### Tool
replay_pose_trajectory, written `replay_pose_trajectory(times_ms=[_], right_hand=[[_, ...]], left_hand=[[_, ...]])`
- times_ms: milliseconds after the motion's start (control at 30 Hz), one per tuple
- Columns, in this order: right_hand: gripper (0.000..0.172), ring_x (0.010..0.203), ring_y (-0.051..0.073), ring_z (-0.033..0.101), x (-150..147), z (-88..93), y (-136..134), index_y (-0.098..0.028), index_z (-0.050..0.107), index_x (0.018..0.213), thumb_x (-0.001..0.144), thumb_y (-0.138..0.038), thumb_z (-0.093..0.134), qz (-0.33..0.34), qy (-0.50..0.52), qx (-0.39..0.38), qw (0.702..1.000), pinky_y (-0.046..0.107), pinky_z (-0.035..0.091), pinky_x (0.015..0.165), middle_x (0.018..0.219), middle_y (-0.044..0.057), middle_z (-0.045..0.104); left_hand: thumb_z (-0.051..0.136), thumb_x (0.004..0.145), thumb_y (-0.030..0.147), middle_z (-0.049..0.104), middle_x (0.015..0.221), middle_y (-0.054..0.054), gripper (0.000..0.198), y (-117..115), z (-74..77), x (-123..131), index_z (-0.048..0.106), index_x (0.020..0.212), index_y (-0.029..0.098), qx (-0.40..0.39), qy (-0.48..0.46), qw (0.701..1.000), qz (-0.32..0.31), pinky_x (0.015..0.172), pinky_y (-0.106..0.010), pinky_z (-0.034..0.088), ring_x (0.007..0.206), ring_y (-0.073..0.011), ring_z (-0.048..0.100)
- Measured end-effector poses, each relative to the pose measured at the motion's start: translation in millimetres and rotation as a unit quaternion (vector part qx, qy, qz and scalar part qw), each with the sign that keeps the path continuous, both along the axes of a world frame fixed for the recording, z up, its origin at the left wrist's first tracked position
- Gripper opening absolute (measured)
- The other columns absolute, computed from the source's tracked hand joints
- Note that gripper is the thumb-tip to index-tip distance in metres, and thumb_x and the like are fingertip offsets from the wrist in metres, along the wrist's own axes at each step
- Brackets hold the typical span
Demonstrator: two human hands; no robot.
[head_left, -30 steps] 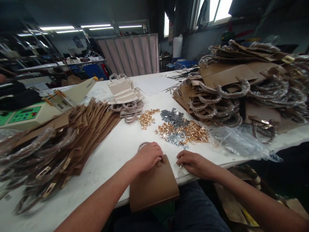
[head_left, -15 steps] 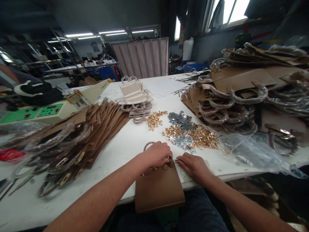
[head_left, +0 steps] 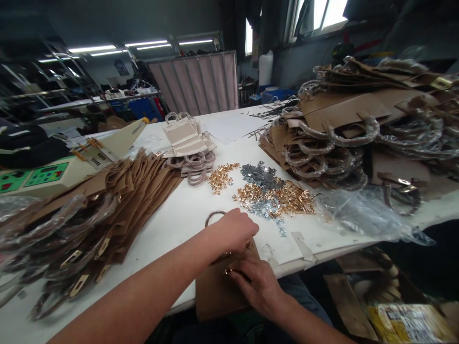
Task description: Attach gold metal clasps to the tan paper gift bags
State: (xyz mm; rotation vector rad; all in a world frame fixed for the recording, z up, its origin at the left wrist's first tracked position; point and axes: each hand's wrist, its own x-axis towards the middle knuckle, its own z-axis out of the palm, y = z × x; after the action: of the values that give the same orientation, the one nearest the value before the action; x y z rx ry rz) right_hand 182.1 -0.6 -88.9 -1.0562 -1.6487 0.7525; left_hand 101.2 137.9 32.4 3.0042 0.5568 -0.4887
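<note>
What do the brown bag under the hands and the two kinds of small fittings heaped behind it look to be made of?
Brown bag: smooth matte leather or an imitation, going by its even, soft sheen; which one is unclear. Gold fittings: polished gold-coloured metal with bright glints. Grey plates: duller silvery metal, flat and thin.

Left hand (head_left: 234, 231) lies palm down at the top edge of the brown bag (head_left: 211, 294), fingers curled over it. Right hand (head_left: 256, 284) lies palm down on the bag's face, just beneath, fingertips pointing left.
</note>
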Motion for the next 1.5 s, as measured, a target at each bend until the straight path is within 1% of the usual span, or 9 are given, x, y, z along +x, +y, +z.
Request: replay_pose_trajectory(times_ms=[100, 233, 333, 433, 600, 733, 1000, 1233, 1500], right_hand=[[0.016, 0.093, 0.021, 0.068, 1, 1.5, 2, -0.026, 0.075, 0.102, 0.098, -0.022, 0.06, -0.018, 0.028, -0.006, 0.999, 0.03, 0.053, 0.081, 0.103, 0.005, 0.071], [0.018, 0.105, 0.024, 0.066, -2, 4.0, 8, -0.026, 0.076, 0.105, 0.097, -0.024, 0.06, -0.085, 0.079, -0.025, 0.993, 0.033, 0.054, 0.092, 0.111, 0.006, 0.071], [0.017, 0.118, 0.025, 0.062, -1, 6.7, 11, -0.026, 0.076, 0.102, 0.098, -0.027, 0.059, -0.109, 0.107, -0.029, 0.988, 0.036, 0.05, 0.103, 0.127, 0.007, 0.067], [0.016, 0.109, 0.024, 0.066, 4, 8.1, 10, -0.025, 0.074, 0.099, 0.1, -0.03, 0.059, -0.109, 0.115, -0.01, 0.987, 0.036, 0.052, 0.098, 0.114, 0.007, 0.072], [0.014, 0.092, 0.021, 0.069, 9, 8.4, 4, -0.025, 0.074, 0.098, 0.1, -0.029, 0.061, -0.094, 0.104, -0.018, 0.99, 0.03, 0.054, 0.085, 0.097, 0.003, 0.074], [0.014, 0.094, 0.02, 0.071, 5, 9.1, -1, -0.027, 0.075, 0.103, 0.1, -0.024, 0.061, -0.052, 0.079, 0.002, 0.996, 0.029, 0.055, 0.088, 0.101, 0.001, 0.076], [0.016, 0.119, 0.025, 0.065, 2, 9.8, 1, -0.026, 0.072, 0.104, 0.097, -0.017, 0.062, -0.026, 0.0, 0.112, 0.993, 0.041, 0.049, 0.107, 0.119, 0.005, 0.073], [0.018, 0.114, 0.026, 0.067, 2, 11.1, 2, -0.027, 0.072, 0.103, 0.099, -0.019, 0.057, -0.008, -0.034, 0.102, 0.994, 0.043, 0.051, 0.103, 0.116, 0.006, 0.074], [0.018, 0.115, 0.024, 0.066, 0, 5.7, 2, -0.027, 0.074, 0.106, 0.1, -0.022, 0.057, -0.081, 0.09, 0.019, 0.992, 0.037, 0.054, 0.1, 0.12, 0.007, 0.071]], left_hand=[[0.065, 0.084, 0.025, 0.078, 0.093, -0.007, 0.027, -14, 13.1, 9, 0.073, 0.11, 0.026, -0.015, -0.029, 0.999, 0.04, 0.077, -0.036, 0.048, 0.09, -0.0279, 0.071], [0.062, 0.088, 0.039, 0.078, 0.094, 0.001, 0.033, -20, 23.2, 7, 0.071, 0.118, 0.029, -0.17, -0.127, 0.963, 0.167, 0.073, -0.029, 0.048, 0.088, -0.0215, 0.071], [0.052, 0.094, 0.036, 0.075, 0.089, 0.001, 0.024, -17, 12.7, -16, 0.071, 0.099, 0.023, -0.197, -0.241, 0.913, 0.263, 0.072, -0.027, 0.048, 0.081, -0.0173, 0.067], [0.047, 0.096, 0.036, 0.072, 0.088, 0.0, 0.024, -19, -8.8, -51, 0.065, 0.091, 0.022, -0.155, -0.278, 0.886, 0.338, 0.075, -0.03, 0.049, 0.082, -0.0185, 0.066], [0.062, 0.087, 0.034, 0.07, 0.114, -0.008, 0.025, -29, -33.5, -86, 0.067, 0.11, 0.022, -0.07, -0.202, 0.927, 0.307, 0.096, -0.038, 0.047, 0.113, -0.0278, 0.062], [0.06, 0.088, 0.031, 0.074, 0.095, -0.005, 0.014, -25, -32.7, -80, 0.071, 0.091, 0.024, -0.096, -0.167, 0.933, 0.304, 0.083, -0.036, 0.048, 0.094, -0.0259, 0.067], [0.055, 0.091, 0.042, 0.076, 0.09, -0.002, 0.033, -20, -18.2, -61, 0.07, 0.112, 0.021, -0.222, -0.216, 0.89, 0.334, 0.07, -0.028, 0.051, 0.079, -0.0183, 0.069], [0.06, 0.078, 0.021, 0.076, 0.097, -0.003, 0.035, -21, -26.3, -57, 0.069, 0.112, 0.02, -0.245, -0.217, 0.884, 0.332, 0.073, -0.029, 0.053, 0.085, -0.0188, 0.07], [0.06, 0.091, 0.043, 0.077, 0.113, -0.005, 0.057, -31, -6.5, -39, 0.055, 0.142, 0.019, -0.335, -0.298, 0.841, 0.302, 0.095, -0.033, 0.053, 0.102, -0.0206, 0.071]])
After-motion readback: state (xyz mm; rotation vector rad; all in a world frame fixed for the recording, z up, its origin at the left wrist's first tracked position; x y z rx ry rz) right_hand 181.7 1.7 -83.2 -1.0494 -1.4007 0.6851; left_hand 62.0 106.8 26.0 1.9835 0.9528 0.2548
